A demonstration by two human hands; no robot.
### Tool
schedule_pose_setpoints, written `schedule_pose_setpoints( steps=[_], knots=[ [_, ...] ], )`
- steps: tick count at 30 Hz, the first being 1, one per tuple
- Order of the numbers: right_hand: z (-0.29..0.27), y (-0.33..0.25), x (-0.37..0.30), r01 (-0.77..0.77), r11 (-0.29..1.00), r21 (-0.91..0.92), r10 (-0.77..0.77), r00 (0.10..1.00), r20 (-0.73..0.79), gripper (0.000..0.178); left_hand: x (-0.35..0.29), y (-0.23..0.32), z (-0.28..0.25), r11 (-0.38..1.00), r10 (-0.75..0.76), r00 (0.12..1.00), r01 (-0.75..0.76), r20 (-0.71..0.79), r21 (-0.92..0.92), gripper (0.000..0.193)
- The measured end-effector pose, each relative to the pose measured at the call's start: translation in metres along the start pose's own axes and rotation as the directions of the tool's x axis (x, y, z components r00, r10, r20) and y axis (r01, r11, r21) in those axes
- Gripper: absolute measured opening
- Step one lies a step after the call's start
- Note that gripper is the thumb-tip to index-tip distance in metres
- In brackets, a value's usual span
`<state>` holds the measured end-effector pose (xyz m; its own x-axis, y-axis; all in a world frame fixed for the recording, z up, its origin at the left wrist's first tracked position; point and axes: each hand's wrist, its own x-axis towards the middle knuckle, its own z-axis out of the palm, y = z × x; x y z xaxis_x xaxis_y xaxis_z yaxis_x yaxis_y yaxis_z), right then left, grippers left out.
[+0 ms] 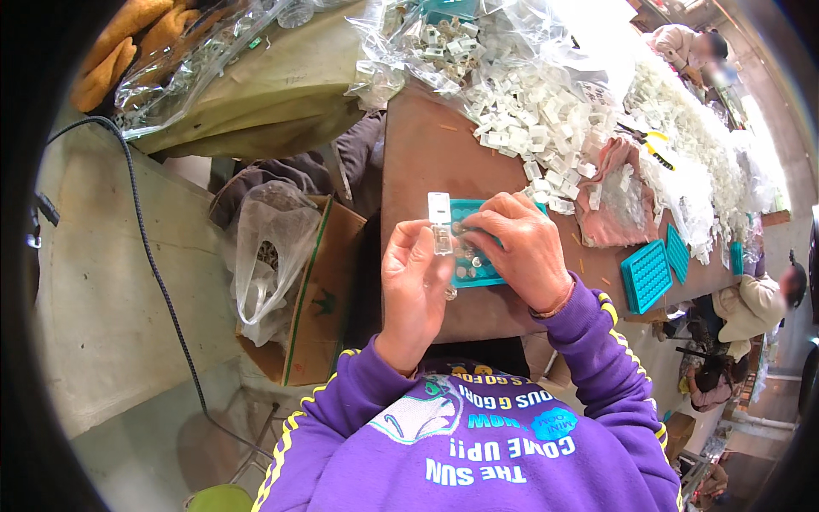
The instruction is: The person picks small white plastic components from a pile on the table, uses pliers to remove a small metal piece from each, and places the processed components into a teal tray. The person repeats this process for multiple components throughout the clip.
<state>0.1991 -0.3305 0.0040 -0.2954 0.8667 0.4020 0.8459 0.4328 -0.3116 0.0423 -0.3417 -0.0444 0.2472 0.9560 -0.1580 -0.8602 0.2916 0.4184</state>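
Between thumb and fingers, my left hand holds a small clear plastic box with its lid swung up. The box is at the left edge of a teal tray, which has rows of small round pieces in it. Over the tray is my right hand, its fingers bent down and drawn together among the pieces. What its fingertips grip, if anything, is hidden. One more small round piece shows just below my left fingers, by the tray's lower left corner.
A large heap of clear plastic boxes covers the far side of the brown table. Pliers, a pink cloth and more teal trays lie to the right. A cardboard box stands left. Other people sit farther right.
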Motion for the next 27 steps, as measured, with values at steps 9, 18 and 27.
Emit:
schedule_pose_setpoints(
  steps=[9,18,27],
  knots=[
    [-0.012,-0.016,0.005,-0.145,0.943,0.299,0.191,0.972,-0.134,0.016,-0.002,0.0,0.007,0.994,0.043,0.999,-0.044,0.005,0.098,0.012],
    [-0.015,-0.023,0.012,-0.042,0.917,0.396,0.066,0.997,-0.047,0.013,-0.003,0.0,0.007,0.981,0.064,0.996,-0.074,0.058,0.177,0.011],
    [-0.001,-0.028,0.0,0.142,0.964,0.224,-0.102,0.978,-0.184,0.029,-0.001,-0.001,0.0,0.998,0.066,0.995,-0.066,0.07,0.004,0.011]
  ],
)
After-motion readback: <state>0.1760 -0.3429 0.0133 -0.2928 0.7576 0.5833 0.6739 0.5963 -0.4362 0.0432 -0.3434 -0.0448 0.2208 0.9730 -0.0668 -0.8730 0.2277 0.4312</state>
